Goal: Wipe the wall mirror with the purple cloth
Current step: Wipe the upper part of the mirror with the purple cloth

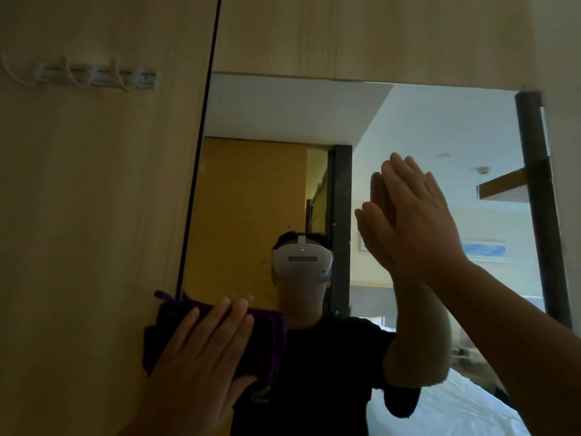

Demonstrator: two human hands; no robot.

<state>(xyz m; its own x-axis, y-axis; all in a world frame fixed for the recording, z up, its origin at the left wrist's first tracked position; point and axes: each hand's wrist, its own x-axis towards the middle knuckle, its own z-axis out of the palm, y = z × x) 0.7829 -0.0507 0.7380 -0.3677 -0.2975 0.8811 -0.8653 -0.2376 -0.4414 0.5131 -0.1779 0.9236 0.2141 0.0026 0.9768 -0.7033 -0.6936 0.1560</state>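
Note:
The wall mirror [283, 121] fills the middle and right of the view, set into light wooden panelling. A folded purple cloth [267, 338] lies flat against the mirror's lower left, over its dark left edge. My left hand [201, 357] presses on the cloth with fingers spread and flat. My right hand [421, 221] rests flat against the glass higher up on the right, fingers together, holding nothing. Its reflection meets it at the fingertips.
A wooden panel [94, 215] stands left of the mirror, with a row of white hooks [78, 75] near its top. More panelling [377, 33] runs above. A dark vertical frame [540, 199] borders the mirror's right side. The glass reflects a person wearing a headset and a bed.

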